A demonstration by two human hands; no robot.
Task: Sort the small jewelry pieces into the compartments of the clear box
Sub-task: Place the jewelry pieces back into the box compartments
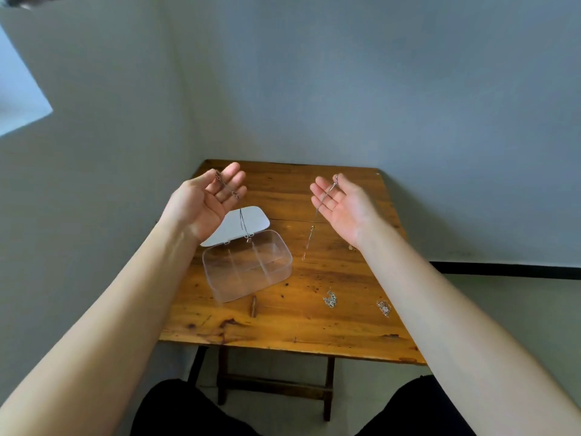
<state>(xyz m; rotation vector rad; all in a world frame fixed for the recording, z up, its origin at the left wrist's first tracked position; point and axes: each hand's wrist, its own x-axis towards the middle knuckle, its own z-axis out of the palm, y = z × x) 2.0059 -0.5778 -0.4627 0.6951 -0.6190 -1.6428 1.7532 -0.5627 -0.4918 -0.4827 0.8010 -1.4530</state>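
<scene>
Head cam view: both hands are up over the wooden tabletop [314, 325], palms facing in toward each other, fingers loosely spread. Left hand [206, 199] has a dark thin chain [242, 220] hooked at the thumb and draped across the fingers, so the grip is mostly open with just a light pinch up top; the chain's loose end dangles down right over the clear box [248, 265], around its back rim. Right hand [341, 204] is doing the same thing with a silver chain [314, 225], pinched near the thumb tip, rest of the hand open, and the chain hangs free with its lower end above bare wood just right of the box.

Clear box sits on the left half of the tabletop, lid [242, 223] flipped open behind it, dividers visible inside, compartments look empty from here. Two more little silver chain piles near the front right, one [330, 298] closer to the box and one [384, 307] further right. Small brown stick-like thing [253, 306] lies just in front of the box, can't tell what it is
</scene>
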